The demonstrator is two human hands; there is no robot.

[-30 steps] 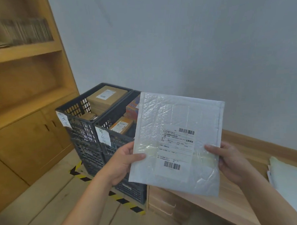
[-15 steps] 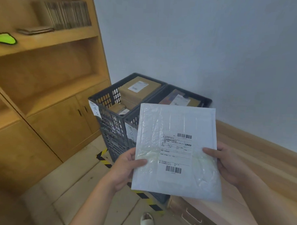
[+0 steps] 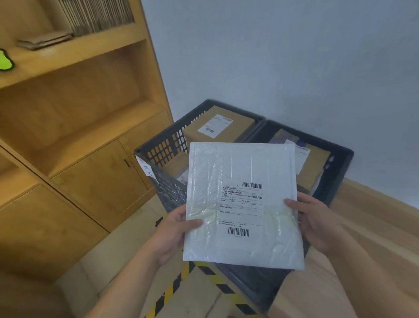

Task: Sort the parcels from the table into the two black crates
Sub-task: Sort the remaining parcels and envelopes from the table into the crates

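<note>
Left hand (image 3: 174, 231): the white bubble mailer (image 3: 242, 208) is gripped by its left edge.
Right hand (image 3: 316, 223): the right edge is gripped likewise.
Mailer: held upright between both hands, long axis vertical, label towards the wearer.
Black crates (image 3: 165, 147): stood side by side just beyond; right crate (image 3: 342, 164) nearer the right hand.

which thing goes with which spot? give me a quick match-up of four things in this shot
Things:
1. white envelope
2. labelled brown box
3. green object
4. striped tape

Places:
A. on the floor
B. on the wooden shelf
C. in the left crate
D. held by the left hand and right hand

Pairs: 1-D, 2-C, 3-B, 4-A
</note>
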